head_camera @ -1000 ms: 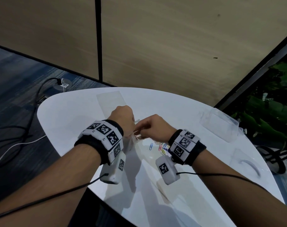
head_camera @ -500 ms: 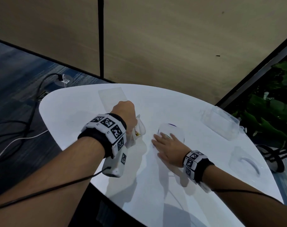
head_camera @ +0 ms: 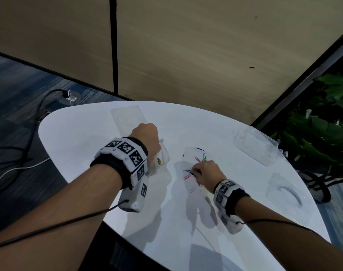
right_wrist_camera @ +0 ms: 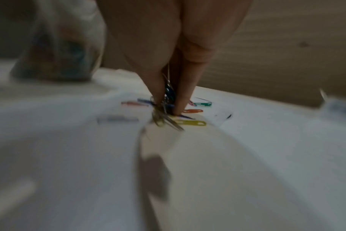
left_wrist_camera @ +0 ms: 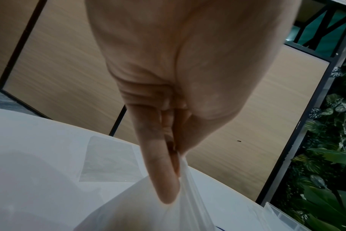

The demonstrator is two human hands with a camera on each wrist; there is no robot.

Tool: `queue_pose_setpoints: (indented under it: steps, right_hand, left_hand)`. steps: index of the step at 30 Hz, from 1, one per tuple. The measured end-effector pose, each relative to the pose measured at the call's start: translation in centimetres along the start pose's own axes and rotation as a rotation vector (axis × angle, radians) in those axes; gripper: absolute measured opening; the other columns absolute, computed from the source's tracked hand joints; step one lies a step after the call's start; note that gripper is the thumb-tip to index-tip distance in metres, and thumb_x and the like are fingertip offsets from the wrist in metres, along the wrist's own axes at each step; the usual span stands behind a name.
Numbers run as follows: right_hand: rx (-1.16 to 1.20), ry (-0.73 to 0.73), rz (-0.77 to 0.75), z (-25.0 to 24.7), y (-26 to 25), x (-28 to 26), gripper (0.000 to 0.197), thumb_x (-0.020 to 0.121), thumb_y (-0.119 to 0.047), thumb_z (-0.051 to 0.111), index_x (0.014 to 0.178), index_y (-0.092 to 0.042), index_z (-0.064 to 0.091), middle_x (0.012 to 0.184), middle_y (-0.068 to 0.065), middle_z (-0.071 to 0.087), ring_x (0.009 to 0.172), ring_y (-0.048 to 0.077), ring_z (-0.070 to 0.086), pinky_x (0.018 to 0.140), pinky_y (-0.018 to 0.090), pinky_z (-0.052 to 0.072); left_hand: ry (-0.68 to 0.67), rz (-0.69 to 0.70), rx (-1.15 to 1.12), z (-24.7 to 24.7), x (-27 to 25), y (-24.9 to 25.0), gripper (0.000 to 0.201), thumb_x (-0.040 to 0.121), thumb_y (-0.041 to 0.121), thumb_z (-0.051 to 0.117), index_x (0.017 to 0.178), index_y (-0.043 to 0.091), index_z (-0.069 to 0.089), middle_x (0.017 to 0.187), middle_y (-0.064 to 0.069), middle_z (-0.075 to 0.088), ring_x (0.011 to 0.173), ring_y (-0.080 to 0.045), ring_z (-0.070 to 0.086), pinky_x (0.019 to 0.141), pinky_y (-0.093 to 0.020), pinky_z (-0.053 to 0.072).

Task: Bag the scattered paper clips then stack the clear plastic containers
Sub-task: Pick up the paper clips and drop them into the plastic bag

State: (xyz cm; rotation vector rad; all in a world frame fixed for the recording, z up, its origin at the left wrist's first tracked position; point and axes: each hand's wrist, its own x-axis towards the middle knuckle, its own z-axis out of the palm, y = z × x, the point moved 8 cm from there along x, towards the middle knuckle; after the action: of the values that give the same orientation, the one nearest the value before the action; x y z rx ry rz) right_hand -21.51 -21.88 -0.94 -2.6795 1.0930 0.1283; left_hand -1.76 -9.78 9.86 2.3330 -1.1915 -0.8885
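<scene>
1. Since half a second ago, my right hand point(head_camera: 206, 174) has gone from lying flat on the table point(head_camera: 84, 137) to bunching its fingertips over the clips; my left has barely shifted.
2. Farthest left on the white, glossy tabletop lies a flat clear sheet point(head_camera: 127, 118), thin and faintly cloudy.
3. My left hand point(head_camera: 146, 137) is clenched around the neck of the bag point(head_camera: 163, 153), thumb pressing the soft, filmy plastic against the fingers; a few clips already sit inside.
4. Between the hands, loose paper clips point(head_camera: 187, 177) in pink, blue, green and yellow lie scattered, thin bent wire with a slick coat.
5. My right fingertips point(right_wrist_camera: 180, 107) pinch a small bundle of clips against the table; the wrist view is blurred, so I cannot count them.
6. To do this well, I judge I should squeeze firmly before lifting, and hold the bag mouth open and close.
7. Right of that stand the containers point(head_camera: 255, 148), rigid, clear and boxy, not yet stacked.
</scene>
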Motion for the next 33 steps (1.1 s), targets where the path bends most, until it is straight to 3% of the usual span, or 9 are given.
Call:
queue_pose_setpoints:
  steps: [5,8,11,16,19,23,25,30,33]
  right_hand:
    - [0.862,0.028,0.522,-1.1,4.2,-0.4,0.003,0.079,-0.010,0.077,0.076,-0.009,0.078,0.081,0.015,0.073,0.073,0.024,0.070,0.081,0.033,0.060]
    - [1.444,-0.059,0.475,-2.9,0.5,-0.1,0.020,0.087,-0.002,0.068,0.100,0.014,0.068,0.089,0.021,0.063,0.076,0.024,0.066,0.080,0.029,0.060]
    - [1.568,-0.191,0.356,-5.0,-4.5,-0.4,0.026,0.090,-0.006,0.066,0.109,0.012,0.064,0.089,0.016,0.066,0.083,0.020,0.068,0.080,0.022,0.058]
    - [1.317,-0.201,0.280,-4.9,-9.0,-1.1,0.014,0.091,-0.001,0.062,0.095,0.011,0.066,0.090,0.025,0.069,0.076,0.023,0.068,0.075,0.023,0.060]
    - [1.097,-0.121,0.221,-5.0,-9.0,-1.1,0.020,0.081,0.002,0.070,0.101,0.002,0.073,0.091,0.019,0.074,0.077,0.025,0.070,0.083,0.036,0.060]
    - [0.794,-0.026,0.152,-6.5,-8.6,-1.4,0.007,0.073,-0.020,0.071,0.075,-0.017,0.077,0.068,0.010,0.074,0.069,0.032,0.073,0.066,0.058,0.059]
    - [0.684,0.007,0.096,-7.3,-9.0,-1.4,0.010,0.075,-0.020,0.068,0.074,-0.020,0.077,0.068,0.007,0.074,0.067,0.031,0.071,0.058,0.051,0.060]
    - [0.621,0.007,0.061,-7.5,-9.7,-1.5,0.021,0.077,-0.012,0.066,0.091,-0.022,0.079,0.074,-0.002,0.075,0.069,0.015,0.071,0.063,0.040,0.062]
    - [0.399,0.042,-0.034,-8.1,-10.6,-1.4,0.022,0.082,-0.014,0.060,0.091,-0.024,0.079,0.066,-0.007,0.068,0.064,0.013,0.062,0.058,0.024,0.050]
  left_hand:
    - [-0.014,0.008,0.025,0.6,-0.1,0.8,0.022,0.094,0.004,0.053,0.105,-0.003,0.071,0.100,-0.019,0.074,0.092,-0.034,0.074,0.087,-0.043,0.061]
    - [-0.025,0.015,0.016,0.9,-0.2,1.3,0.022,0.093,0.003,0.054,0.106,-0.003,0.070,0.100,-0.021,0.074,0.092,-0.035,0.074,0.087,-0.044,0.061]
    - [-0.038,0.028,0.000,1.1,-0.3,1.7,0.019,0.092,0.003,0.056,0.099,-0.005,0.072,0.093,-0.021,0.076,0.087,-0.036,0.075,0.083,-0.044,0.063]
    - [-0.097,0.041,-0.111,1.9,-0.7,2.2,0.027,0.096,-0.001,0.051,0.081,-0.003,0.072,0.077,-0.020,0.076,0.072,-0.031,0.078,0.076,-0.041,0.064]
    - [-0.097,0.051,-0.129,1.9,-1.0,2.5,0.038,0.096,-0.002,0.048,0.062,0.008,0.061,0.069,-0.016,0.073,0.069,-0.030,0.077,0.074,-0.037,0.064]
    - [-0.123,0.056,-0.173,2.6,-0.8,2.5,0.026,0.098,0.002,0.052,0.081,0.003,0.071,0.076,-0.018,0.076,0.068,-0.027,0.078,0.074,-0.039,0.065]
    - [-0.126,0.060,-0.174,2.7,-0.8,2.6,0.025,0.098,0.001,0.052,0.085,0.003,0.073,0.076,-0.018,0.077,0.067,-0.026,0.078,0.073,-0.039,0.065]
    - [-0.109,0.057,-0.196,2.4,-0.7,2.5,0.028,0.096,-0.001,0.049,0.079,0.005,0.070,0.080,-0.020,0.077,0.069,-0.028,0.078,0.074,-0.039,0.065]
    - [-0.115,0.061,-0.208,2.5,-0.8,2.5,0.026,0.096,-0.003,0.049,0.092,0.000,0.074,0.080,-0.020,0.076,0.071,-0.029,0.078,0.074,-0.040,0.065]
